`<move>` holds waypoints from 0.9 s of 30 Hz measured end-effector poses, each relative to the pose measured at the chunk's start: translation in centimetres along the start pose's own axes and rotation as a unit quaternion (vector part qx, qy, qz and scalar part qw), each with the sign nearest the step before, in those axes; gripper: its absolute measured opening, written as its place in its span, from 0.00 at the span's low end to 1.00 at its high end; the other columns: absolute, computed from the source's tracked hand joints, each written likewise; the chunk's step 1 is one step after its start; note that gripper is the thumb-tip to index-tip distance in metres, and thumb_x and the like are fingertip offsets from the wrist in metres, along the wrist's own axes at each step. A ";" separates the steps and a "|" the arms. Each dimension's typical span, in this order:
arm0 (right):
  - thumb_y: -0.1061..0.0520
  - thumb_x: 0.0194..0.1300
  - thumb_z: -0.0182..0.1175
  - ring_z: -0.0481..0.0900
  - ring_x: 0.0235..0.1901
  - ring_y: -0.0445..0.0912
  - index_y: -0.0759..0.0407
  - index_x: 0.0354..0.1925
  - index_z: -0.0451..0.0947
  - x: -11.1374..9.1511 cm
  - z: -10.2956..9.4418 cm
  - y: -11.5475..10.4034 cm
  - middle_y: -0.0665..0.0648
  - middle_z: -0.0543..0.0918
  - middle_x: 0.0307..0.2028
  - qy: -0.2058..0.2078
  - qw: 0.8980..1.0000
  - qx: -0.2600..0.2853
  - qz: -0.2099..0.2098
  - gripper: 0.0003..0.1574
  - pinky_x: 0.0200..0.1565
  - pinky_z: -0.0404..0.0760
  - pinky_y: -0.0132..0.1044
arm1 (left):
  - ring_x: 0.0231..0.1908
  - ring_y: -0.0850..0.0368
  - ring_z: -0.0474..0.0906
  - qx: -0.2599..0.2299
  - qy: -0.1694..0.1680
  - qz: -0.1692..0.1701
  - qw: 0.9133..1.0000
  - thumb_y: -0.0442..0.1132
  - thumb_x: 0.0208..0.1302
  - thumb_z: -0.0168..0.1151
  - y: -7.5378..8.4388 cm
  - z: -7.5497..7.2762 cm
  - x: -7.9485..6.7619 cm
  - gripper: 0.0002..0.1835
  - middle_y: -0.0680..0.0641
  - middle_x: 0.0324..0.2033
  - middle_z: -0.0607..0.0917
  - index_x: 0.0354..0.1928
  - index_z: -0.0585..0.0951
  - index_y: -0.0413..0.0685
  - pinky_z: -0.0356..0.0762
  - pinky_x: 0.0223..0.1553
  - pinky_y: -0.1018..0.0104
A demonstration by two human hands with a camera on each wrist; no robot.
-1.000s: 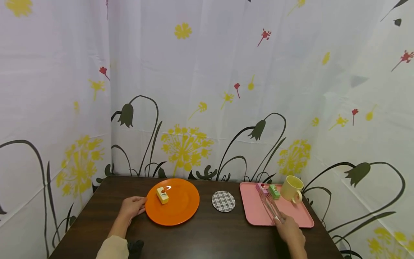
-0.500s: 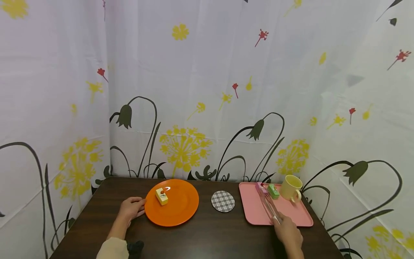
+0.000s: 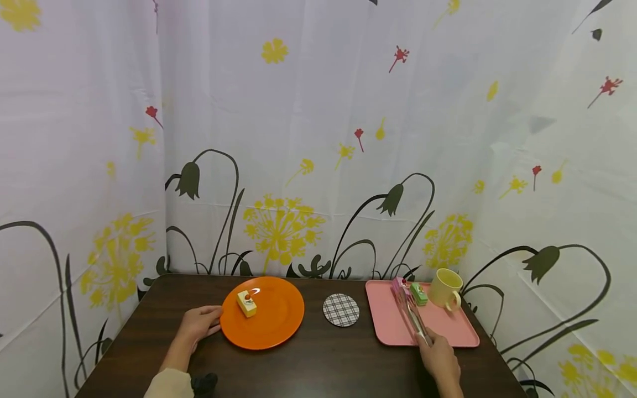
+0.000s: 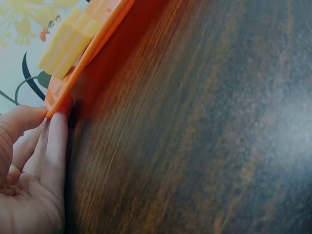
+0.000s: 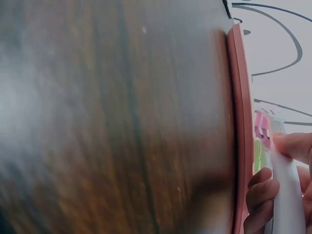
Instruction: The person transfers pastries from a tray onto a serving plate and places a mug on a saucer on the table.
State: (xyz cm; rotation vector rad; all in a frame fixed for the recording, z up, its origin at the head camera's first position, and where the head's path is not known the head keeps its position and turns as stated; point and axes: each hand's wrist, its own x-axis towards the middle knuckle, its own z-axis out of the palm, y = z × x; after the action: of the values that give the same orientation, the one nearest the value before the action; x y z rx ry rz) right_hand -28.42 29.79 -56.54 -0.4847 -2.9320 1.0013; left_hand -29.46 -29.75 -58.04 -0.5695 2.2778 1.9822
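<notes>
My left hand [image 3: 199, 323] pinches the left rim of an orange plate [image 3: 278, 323], thumb above and fingers under the edge in the left wrist view. A small yellow toy cake slice [image 3: 246, 304] sits on that plate. With my right hand [image 3: 438, 356] I hold metal tongs [image 3: 414, 318] by their handle end, over a pink tray [image 3: 450, 331]. The tong tips are at a pink-purple toy cake slice [image 3: 398, 284] at the tray's back left. Right beside it lies a green toy cake slice [image 3: 419, 294]. The right wrist view shows the tong handle [image 5: 287, 195] between thumb and curled fingers.
A yellow mug [image 3: 444, 288] stands at the tray's back right. Between plate and tray lies a round checked coaster [image 3: 340, 310] on the dark wooden table [image 3: 318, 370]. A flower-printed curtain [image 3: 298, 138] hangs behind. Something dark [image 3: 204, 384] shows by my left sleeve.
The tongs' two arms have come closer together at the pink-purple cake slice. My left hand stays on the plate rim. The head view has shifted slightly.
</notes>
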 end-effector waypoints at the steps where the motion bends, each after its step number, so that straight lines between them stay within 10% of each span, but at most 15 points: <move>1: 0.37 0.77 0.60 0.77 0.36 0.58 0.57 0.75 0.74 0.0 0.1 -0.1 0.67 0.86 0.52 0.003 1.000 0.003 -0.001 0.40 0.34 0.79 0.57 | 0.58 0.44 0.87 0.002 -0.001 0.001 1.000 0.42 0.82 0.59 0.0 0.0 0.0 0.29 0.25 0.66 0.80 0.71 0.72 0.23 0.91 0.51 0.61; 14: 0.36 0.77 0.60 0.79 0.37 0.58 0.61 0.74 0.75 -1.0 1.5 -1.0 0.72 0.86 0.56 0.029 0.998 0.036 -0.030 0.40 0.34 0.80 0.60 | 0.62 0.38 0.85 0.004 -0.006 0.010 1.000 0.42 0.84 0.57 -0.3 0.0 0.1 0.29 0.23 0.67 0.78 0.71 0.71 0.21 0.91 0.52 0.59; 27: 0.44 0.79 0.62 0.75 0.25 0.46 0.59 0.64 0.85 -2.0 3.3 -3.7 0.53 0.85 0.28 0.034 0.993 0.085 -0.079 0.27 0.26 0.70 0.39 | 0.58 0.44 0.87 0.016 0.000 0.009 1.000 0.44 0.83 0.57 -0.4 -0.1 0.2 0.29 0.24 0.68 0.77 0.71 0.73 0.24 0.91 0.52 0.62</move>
State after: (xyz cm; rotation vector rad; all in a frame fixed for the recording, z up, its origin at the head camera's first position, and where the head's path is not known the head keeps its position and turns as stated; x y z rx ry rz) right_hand -27.95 24.52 -56.74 -0.2710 -2.7421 1.1758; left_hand -29.50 -29.90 -58.46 -0.5485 2.3176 1.9498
